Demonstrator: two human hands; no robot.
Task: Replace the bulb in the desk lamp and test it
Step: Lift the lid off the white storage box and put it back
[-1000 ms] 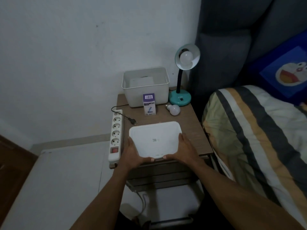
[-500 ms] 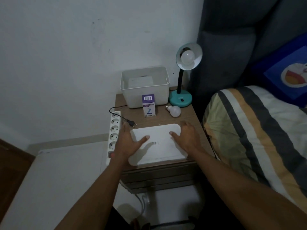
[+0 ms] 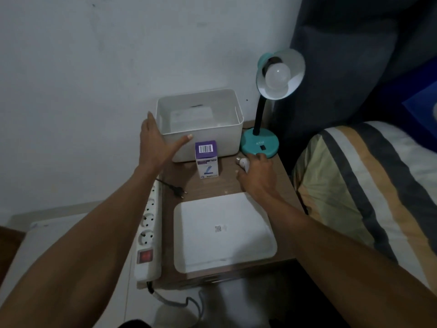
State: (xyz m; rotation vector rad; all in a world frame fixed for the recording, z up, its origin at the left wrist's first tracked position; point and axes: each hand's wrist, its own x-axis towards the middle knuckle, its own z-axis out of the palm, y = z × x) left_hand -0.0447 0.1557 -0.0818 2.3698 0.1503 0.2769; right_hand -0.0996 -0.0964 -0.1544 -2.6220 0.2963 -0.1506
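A teal desk lamp (image 3: 260,144) stands at the back right of the bedside table, unlit, with a white bulb (image 3: 277,75) in its shade. A loose white bulb (image 3: 242,162) lies in front of the lamp's base; my right hand (image 3: 259,177) covers most of it, and I cannot tell whether the fingers grip it. My left hand (image 3: 157,144) is spread open against the front left corner of the white bin (image 3: 227,143). A purple and white bulb box (image 3: 206,159) stands between my hands. The lamp's black plug (image 3: 178,191) lies loose on the table.
A white lid (image 3: 222,233) lies flat on the front of the wooden table (image 3: 222,183). A white power strip (image 3: 149,230) with a red switch runs along the table's left edge. The bed with a striped cover (image 3: 369,197) is at the right, the wall behind.
Both hands have left the white lid, which now lies on the table. The left hand moved up to the bin's corner and the right hand to the loose bulb.
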